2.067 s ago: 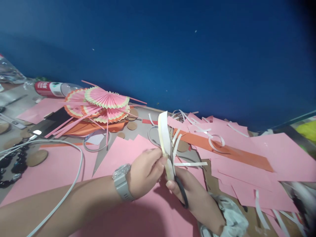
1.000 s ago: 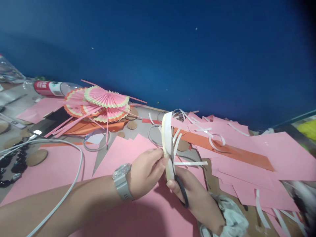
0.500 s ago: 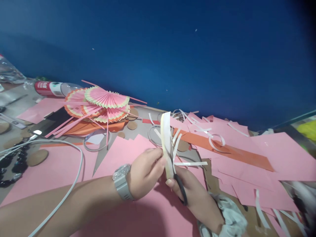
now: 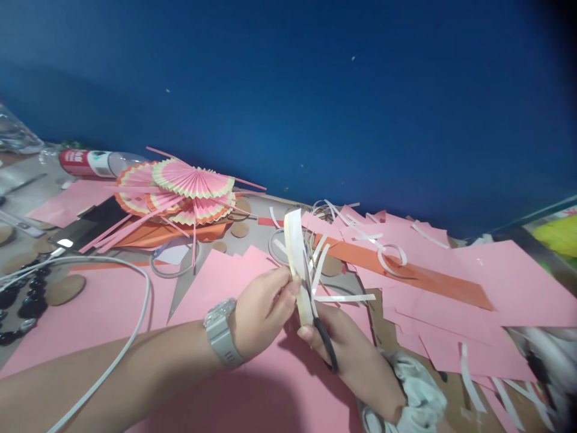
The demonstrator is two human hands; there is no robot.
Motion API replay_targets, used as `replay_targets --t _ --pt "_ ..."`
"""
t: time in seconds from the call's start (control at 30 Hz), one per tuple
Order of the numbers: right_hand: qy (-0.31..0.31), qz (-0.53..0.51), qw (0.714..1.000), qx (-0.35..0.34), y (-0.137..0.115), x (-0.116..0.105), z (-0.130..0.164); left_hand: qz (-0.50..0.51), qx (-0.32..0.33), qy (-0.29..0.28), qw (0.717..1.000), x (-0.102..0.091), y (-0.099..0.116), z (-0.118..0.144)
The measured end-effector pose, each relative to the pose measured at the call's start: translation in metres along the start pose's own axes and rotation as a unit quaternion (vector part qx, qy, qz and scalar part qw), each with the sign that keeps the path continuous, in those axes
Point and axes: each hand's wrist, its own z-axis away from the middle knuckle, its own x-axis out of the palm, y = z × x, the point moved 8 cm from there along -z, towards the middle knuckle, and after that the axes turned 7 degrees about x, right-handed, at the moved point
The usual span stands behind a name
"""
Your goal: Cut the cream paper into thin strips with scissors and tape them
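Blue wall (image 4: 288, 96) at twelve o'clock. Red-labelled bottle (image 4: 88, 163) on side, nine. White cable (image 4: 148, 294), eight. Yellow object (image 4: 558, 236), three.

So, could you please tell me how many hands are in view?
2: the left hand, pinching the pale paper strip, and the right hand, holding the black-handled scissors. Some fingers are hidden; I see no further hands.
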Motion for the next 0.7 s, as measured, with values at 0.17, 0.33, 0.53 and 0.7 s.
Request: replay_targets --t 0.17,0.33,0.53,0.7 --pt "-0.004 -0.009 1.000 0.000 -0.0033 0.0002 0.0006 -0.021 0.003 -0.010 1.000 0.0011 0.0005 -0.0009" --pt "0.006 -0.009 1.000 -0.003 -0.0025 -0.0008 0.0011 -0.033 -0.004 -0.012 0.999 0.0011 -0.0008 -0.0007" --pt "0.009 -0.008 1.000 -0.015 -0.0008 0.0002 0.0022 -0.027 -0.006 -0.022 0.999 0.0027 -0.0007 -0.0007" --pt "0.007 -0.009 1.000 -0.019 -0.0041 -0.0005 0.0014 -0.018 -0.015 -0.034 0.999 0.0045 -0.0016 -0.0003"
